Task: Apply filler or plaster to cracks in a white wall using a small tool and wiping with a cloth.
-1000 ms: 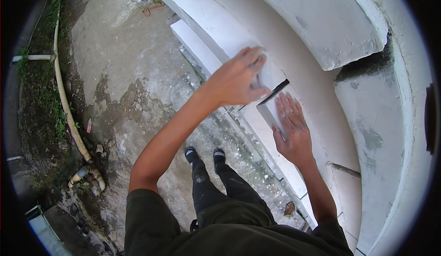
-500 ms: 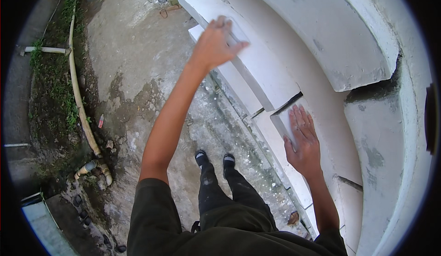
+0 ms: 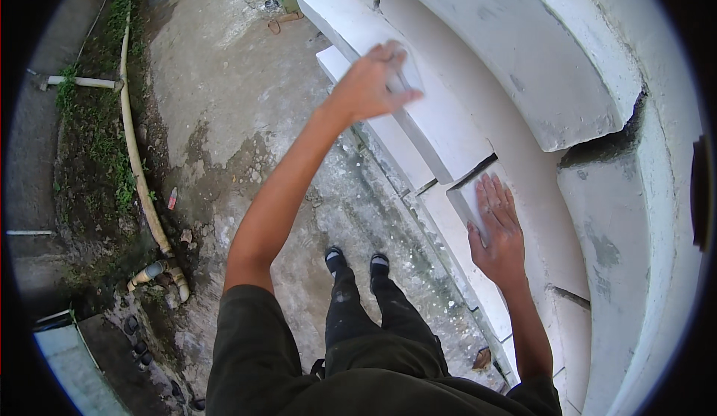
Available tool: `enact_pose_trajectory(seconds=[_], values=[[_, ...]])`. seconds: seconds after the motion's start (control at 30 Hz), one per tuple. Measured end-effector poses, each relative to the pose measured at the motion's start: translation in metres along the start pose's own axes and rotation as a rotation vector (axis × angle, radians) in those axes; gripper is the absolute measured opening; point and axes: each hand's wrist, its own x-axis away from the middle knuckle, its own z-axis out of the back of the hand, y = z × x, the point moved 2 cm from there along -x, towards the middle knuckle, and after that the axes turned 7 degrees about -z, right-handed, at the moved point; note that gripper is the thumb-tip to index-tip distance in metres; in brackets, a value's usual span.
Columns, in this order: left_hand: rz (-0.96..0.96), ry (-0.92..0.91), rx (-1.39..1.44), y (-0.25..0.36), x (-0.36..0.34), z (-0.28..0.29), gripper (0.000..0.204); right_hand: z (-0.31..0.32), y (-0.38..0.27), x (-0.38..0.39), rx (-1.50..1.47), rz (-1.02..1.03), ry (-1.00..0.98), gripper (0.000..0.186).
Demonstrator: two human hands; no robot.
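My left hand [image 3: 371,84] is closed round the edges of a small flat grey-white block [image 3: 408,76], which lies on the top face of a long white slab [image 3: 448,121]. The hand is slightly blurred. Thumb and fingertips show at the block's sides, while the palm covers part of it. Nearer to me, my right hand [image 3: 494,229] rests flat with outstretched fingers on the end of another pale slab [image 3: 469,198], just past a dark gap between the two. Whitish dust shows on the right fingers.
Thick grey curved ledges [image 3: 515,57] rise on the right. Below the slabs lies a stained concrete floor [image 3: 246,117], where my feet [image 3: 358,259] stand. A pale pipe [image 3: 134,147] runs along weeds at left, with sandals [image 3: 138,347] near the lower left.
My left hand has slid a little to the right across the slab with the block. My right hand stays at the same place on its slab. The whole view has shifted slightly.
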Motion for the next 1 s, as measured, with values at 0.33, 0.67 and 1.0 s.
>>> enact_pose_trajectory(seconds=[0.33, 0.67, 1.0], values=[[-0.099, -0.121, 0.114, 0.002, -0.010, 0.004, 0.085, 0.001, 0.001, 0.000, 0.013, -0.006, 0.003, 0.066], [-0.128, -0.110, 0.097, -0.008, -0.012, 0.016, 0.082, 0.003, 0.002, 0.000, -0.010, -0.001, 0.005, 0.066], [-0.118, -0.119, 0.113, -0.033, -0.020, 0.023, 0.081, 0.004, 0.001, 0.004, -0.019, -0.005, 0.000, 0.064]])
